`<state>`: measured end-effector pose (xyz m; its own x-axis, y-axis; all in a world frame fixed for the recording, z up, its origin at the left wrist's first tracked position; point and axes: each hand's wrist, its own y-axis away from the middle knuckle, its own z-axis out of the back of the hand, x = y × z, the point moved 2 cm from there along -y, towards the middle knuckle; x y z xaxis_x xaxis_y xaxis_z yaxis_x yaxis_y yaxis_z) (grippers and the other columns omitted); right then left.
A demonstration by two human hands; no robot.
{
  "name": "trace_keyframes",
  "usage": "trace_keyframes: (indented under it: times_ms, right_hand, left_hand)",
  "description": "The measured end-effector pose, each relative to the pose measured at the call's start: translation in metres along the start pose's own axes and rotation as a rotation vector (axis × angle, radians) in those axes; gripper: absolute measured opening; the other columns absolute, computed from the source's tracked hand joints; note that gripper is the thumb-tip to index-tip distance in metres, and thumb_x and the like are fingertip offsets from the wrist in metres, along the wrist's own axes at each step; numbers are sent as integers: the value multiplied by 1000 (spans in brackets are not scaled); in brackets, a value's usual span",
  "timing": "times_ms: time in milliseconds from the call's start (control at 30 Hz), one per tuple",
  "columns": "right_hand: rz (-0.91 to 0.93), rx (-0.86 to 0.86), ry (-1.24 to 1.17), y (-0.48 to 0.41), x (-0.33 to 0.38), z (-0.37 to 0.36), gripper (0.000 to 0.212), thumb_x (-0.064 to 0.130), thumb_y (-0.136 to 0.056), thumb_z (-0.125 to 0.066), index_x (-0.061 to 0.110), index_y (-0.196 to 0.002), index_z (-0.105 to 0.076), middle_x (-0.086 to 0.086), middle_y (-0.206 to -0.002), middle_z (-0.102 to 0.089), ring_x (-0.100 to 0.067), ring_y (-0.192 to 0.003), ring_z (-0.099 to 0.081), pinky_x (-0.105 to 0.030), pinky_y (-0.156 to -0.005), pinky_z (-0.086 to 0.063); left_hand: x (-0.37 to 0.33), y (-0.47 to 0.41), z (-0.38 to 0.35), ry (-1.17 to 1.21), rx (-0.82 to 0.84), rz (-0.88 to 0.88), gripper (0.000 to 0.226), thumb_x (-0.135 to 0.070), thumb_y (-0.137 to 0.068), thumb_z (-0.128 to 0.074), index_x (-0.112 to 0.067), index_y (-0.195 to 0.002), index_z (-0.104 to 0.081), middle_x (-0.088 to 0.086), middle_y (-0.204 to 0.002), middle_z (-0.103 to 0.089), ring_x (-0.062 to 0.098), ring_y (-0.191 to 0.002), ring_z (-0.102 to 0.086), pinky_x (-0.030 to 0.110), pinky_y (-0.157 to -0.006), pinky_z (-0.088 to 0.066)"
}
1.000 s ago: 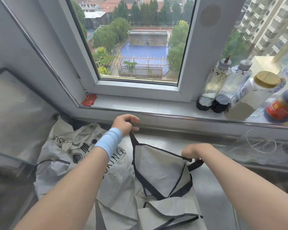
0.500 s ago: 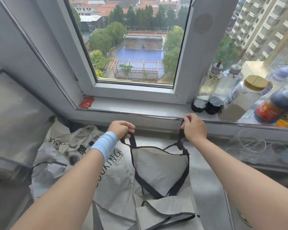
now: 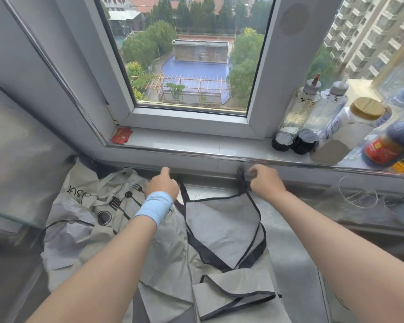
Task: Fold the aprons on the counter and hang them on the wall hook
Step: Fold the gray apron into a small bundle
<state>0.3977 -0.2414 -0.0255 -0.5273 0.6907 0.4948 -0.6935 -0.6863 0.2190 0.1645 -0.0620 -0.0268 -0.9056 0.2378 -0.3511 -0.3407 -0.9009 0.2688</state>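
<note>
Far left: glass panel [image 3: 16, 164] standing at the counter [image 3: 289, 264] edge. Beside it, a crumpled printed apron [image 3: 84, 220], cutlery motif and lettering face up, lying on the counter against the wall. Red packet [image 3: 121, 136] resting on the sill [image 3: 196, 145] above.

Left hand [image 3: 162, 183], blue wristband [image 3: 155, 207] on the wrist, positioned at the back of the counter just below the sill. Fingers curled, apparently pinching the black strap at the upper left corner of the grey apron [image 3: 222, 229]; contact point hidden behind the hand, so grip not confirmed.

Centre: grey apron with black trim, spread on the counter between both hands, upper edge pulled out between them, lower portion partly folded over itself near the bottom of the view, overlapping the printed apron on its left side.

Right hand [image 3: 265, 180] level with the left, near the sill edge. Thumb and fingertips pressed together, pinching the black strap at the upper right corner.

Far right: bottles [image 3: 296, 117] and a jar [image 3: 350, 127] grouped on the sill. White cord [image 3: 359, 197] coiled on the counter below.
</note>
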Motion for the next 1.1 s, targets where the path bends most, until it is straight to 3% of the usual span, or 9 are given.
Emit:
trace_keyframes:
  times_ms: [67, 167, 300, 433, 600, 833, 933, 1033, 1100]
  right_hand:
    - [109, 173, 115, 14, -7, -17, 34, 5, -75, -48, 30, -81, -69, 8, -93, -71, -18, -94, -64, -29, -81, -52]
    - [185, 486, 308, 39, -26, -47, 28, 12, -70, -49, 31, -76, -70, 16, -82, -68, -11, -83, -62, -26, -74, -53]
    - [372, 632, 632, 63, -61, -81, 31, 18, -66, -62, 32, -92, -71, 11, -95, -60, -15, -95, -58, -23, -70, -39]
    - [493, 430, 672, 62, -82, -89, 29, 3, -77, -57, 25, -90, -70, 1, -101, -58, -26, -95, -58, -29, -67, -31]
    - [347, 234, 354, 60, -81, -79, 14, 16, -89, -50, 25, -96, -59, 5, -97, -65, -24, -90, -59, -31, -69, -37]
    - [-65, 37, -149, 41, -70, -63, 26, 17, -90, -42, 18, -70, -58, -4, -77, -62, -34, -86, -57, -35, -65, -38]
    - [-106, -121, -70, 40, -59, -50, 29, 23, -91, -43, 21, -89, -72, -10, -105, -61, -34, -108, -51, -37, -83, -43]
    - [-106, -174, -93, 33, -43, -44, 27, 20, -94, -44, 21, -92, -71, -10, -107, -64, -33, -106, -56, -33, -76, -41]
    - [-112, -29, -312, 25, -34, -48, 38, 9, -90, -46, 22, -118, -68, -1, -121, -68, -23, -115, -60, -26, -82, -42]
  left_hand:
    - [-12, 18, -19, 2, 79, -165, 28, -19, -88, -45, -31, -111, -58, 6, -111, -67, 28, -97, -62, 30, -80, -48]
    - [-22, 52, -61, -56, 587, -349, 25, -21, -85, -58, -32, -105, -68, -6, -105, -70, 12, -67, -63, 17, -64, -49]
    - [-11, 82, -107, -395, 897, -442, 39, -28, -74, -73, -34, -112, -69, -15, -109, -68, 13, -93, -68, 22, -82, -52]
    - [1, 76, -121, -498, 757, -466, 22, -32, -76, -68, -35, -97, -73, -17, -98, -70, 13, -89, -66, 20, -74, -49]
    - [1, 57, -106, -267, 551, -440, 18, -36, -84, -62, -34, -96, -74, -13, -94, -70, 14, -91, -64, 24, -81, -49]
    - [9, 45, -80, 561, 343, 87, 15, -9, -86, -54, -16, -76, -62, 9, -80, -63, 23, -66, -66, 31, -64, -52]
    - [12, 37, -73, 584, 177, 61, 17, -11, -88, -54, -19, -77, -65, 5, -74, -64, 22, -69, -65, 32, -72, -55]
    - [3, 33, -65, 417, 58, -73, 16, -17, -85, -60, -23, -94, -72, 2, -102, -65, 19, -76, -63, 26, -75, -49]
    - [-3, 31, -62, 387, 43, -62, 36, -15, -85, -61, -28, -118, -64, -1, -127, -48, 21, -78, -63, 28, -83, -48]
